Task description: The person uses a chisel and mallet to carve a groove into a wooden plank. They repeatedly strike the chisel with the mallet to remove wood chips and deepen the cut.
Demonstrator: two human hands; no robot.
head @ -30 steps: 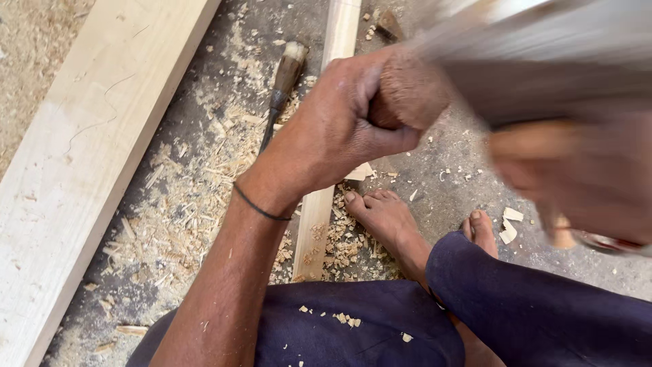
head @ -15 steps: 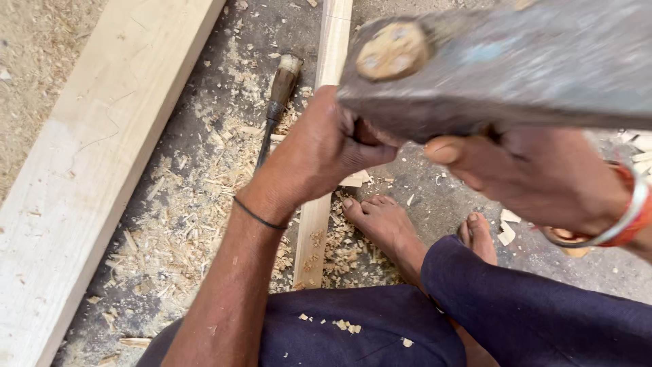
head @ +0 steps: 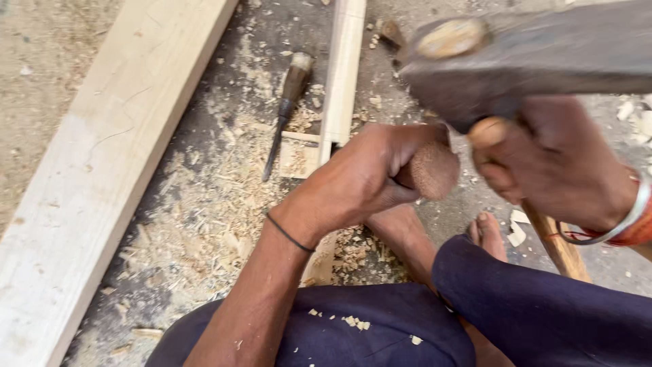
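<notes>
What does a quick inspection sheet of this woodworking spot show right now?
Surface: grey concrete floor, thick with pale wood shavings.
Job's things: round-ended wooden chisel handle gripped in left hand; dark metal-headed hammer raised in right hand; narrow pale wooden strip under the bare foot.
Clutter: spare dark-handled chisel; wide pale timber plank; wood chips.
Fingers: both hands closed around their tools.
Cables: nothing seen.
Surroundings: sandy ground beyond the plank.

Dark grey hammer head (head: 536, 64), pale wooden plank (head: 115, 156), possibly navy trousers (head: 543, 306)
</notes>
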